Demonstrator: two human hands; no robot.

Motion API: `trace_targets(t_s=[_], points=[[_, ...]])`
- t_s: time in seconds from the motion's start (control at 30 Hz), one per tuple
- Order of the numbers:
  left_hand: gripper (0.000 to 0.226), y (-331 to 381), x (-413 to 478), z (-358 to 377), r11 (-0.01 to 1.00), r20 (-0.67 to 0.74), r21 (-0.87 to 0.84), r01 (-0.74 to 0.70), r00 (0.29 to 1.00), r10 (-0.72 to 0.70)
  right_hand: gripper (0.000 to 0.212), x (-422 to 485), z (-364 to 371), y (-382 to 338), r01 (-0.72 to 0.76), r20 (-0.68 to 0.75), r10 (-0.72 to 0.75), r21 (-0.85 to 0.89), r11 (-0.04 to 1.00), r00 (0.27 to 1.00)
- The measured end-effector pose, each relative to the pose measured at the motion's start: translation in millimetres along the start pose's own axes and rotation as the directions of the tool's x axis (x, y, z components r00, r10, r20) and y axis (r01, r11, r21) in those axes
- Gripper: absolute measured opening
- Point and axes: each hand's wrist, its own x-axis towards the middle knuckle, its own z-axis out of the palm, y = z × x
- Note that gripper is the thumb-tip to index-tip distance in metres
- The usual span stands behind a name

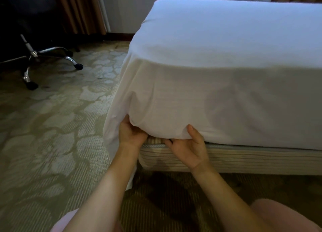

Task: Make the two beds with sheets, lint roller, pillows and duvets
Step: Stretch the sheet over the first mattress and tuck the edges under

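Where the arms come in: two bare forearms reach forward from the lower edge, with pink clothing [287, 214] at both bottom corners.
Left hand [132, 132]: curled round a bunched fold of the white sheet [209, 101] at the bed's near corner. The thumb stands up against the cloth and the fingers are mostly hidden behind the fold.
Right hand [190, 148]: just beside the left, palm turned up. Its thumb lies on the outside of the sheet's lower edge. Its fingers hook under that edge into the gap between the mattress [226, 31] and the bed base [244, 158], a loose pinch rather than a fist.
Sheet: covers the mattress top and falls down its near side. To the right it lies smooth, its lower edge along the seam above the base. At the left corner it is loose, and a flap hangs down past the base towards the carpet [52, 127].
Bed base: striped and bare below the sheet, carrying the mattress. Its corner shows between the two hands.
Carpet: patterned, with open floor left of the bed and a darker patch under the arms.
Office chair [43, 57]: only its chrome legs and castors show, at far left, well apart from the bed.
Curtain [78, 10]: brown, hanging at the far wall [130, 10], with a strip of floor between it and the bed's far corner.
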Motion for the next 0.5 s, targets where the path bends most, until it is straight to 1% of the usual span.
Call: trace_targets(t_s=[0.07, 0.13, 0.2, 0.23, 0.27, 0.3, 0.33, 0.37, 0.4, 0.43, 0.47, 0.5], points=[[0.052, -4, -3, 1, 1.000, -0.001, -0.013, 0.007, 1.000, -0.007, 0.094, 6, 6, 8, 0.097, 0.033, -0.101, 0.096, 0.991, 0.994], [0.059, -7, -5, 0, 1.000, -0.020, -0.007, 0.015, 1.000, -0.015, 0.088, 8, 11, 14, 0.159, -0.002, -0.161, 0.161, 0.974, 0.987], [0.059, -2, -6, 4, 1.000, -0.043, 0.015, -0.003, 0.999, 0.004, 0.080, 7, 11, 16, 0.162, -0.076, -0.152, 0.161, 0.973, 0.985], [0.056, 1, -9, 5, 1.000, -0.031, 0.005, -0.008, 0.999, 0.008, 0.078, 4, 12, 15, 0.133, -0.098, -0.119, 0.148, 0.980, 0.988], [0.049, 6, -8, 4, 1.000, -0.017, -0.004, -0.023, 1.000, 0.023, 0.076, 1, 13, 12, 0.089, -0.115, -0.075, 0.123, 0.988, 0.991], [0.038, 12, -6, 4, 0.999, -0.058, 0.019, -0.027, 0.998, 0.028, 0.075, -3, 14, 9, 0.038, -0.138, -0.025, 0.090, 0.995, 0.990], [0.027, 16, -5, 7, 0.996, -0.143, 0.082, 0.018, 0.990, -0.006, 0.073, -7, 14, 4, -0.020, -0.178, 0.028, 0.047, 0.999, 0.984], [0.025, 19, -11, 10, 0.979, -0.285, 0.202, 0.039, 0.958, 0.020, 0.068, -11, 16, 0, -0.089, -0.225, 0.084, -0.010, 0.996, 0.971], [0.024, 22, -17, 9, 0.912, -0.413, 0.411, 0.015, 0.894, 0.172, 0.060, -16, 18, -6, -0.173, -0.284, 0.141, -0.091, 0.981, 0.948], [0.019, 26, -20, 6, 0.846, -0.444, 0.533, 0.034, 0.862, 0.245, 0.049, -22, 21, -12, -0.269, -0.350, 0.192, -0.184, 0.945, 0.917], [0.017, 32, -19, -2, 0.840, -0.452, 0.536, 0.086, 0.870, 0.199, 0.042, -28, 24, -17, -0.362, -0.421, 0.225, -0.279, 0.889, 0.879], [0.017, 37, -18, -7, 0.877, -0.432, 0.465, 0.122, 0.896, 0.105, 0.039, -35, 27, -21, -0.451, -0.481, 0.247, -0.373, 0.811, 0.841]])
